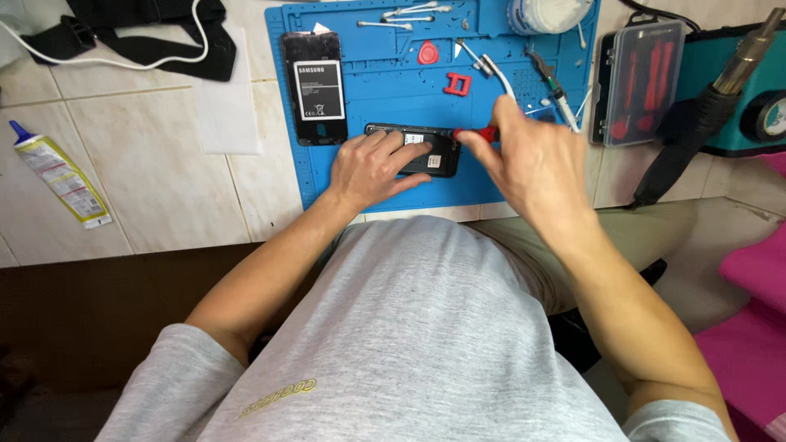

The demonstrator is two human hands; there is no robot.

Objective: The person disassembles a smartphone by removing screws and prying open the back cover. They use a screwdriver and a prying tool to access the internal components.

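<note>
An opened black phone body (434, 151) lies on a blue repair mat (385, 98). My left hand (372, 168) rests flat on the phone and holds it down. My right hand (528, 160) grips a small red-handled screwdriver (483, 133), its tip set at the phone's right end. A second black phone part with a battery (313, 86) lies face up on the mat's left side.
On the mat lie a red pick (427, 54), a red clip (458, 83), tweezers (544, 74) and cotton swabs (407, 16). A clear case of red tools (639, 82) and a hot-air handle (696, 123) stand to the right. A glue tube (57, 172) lies far left.
</note>
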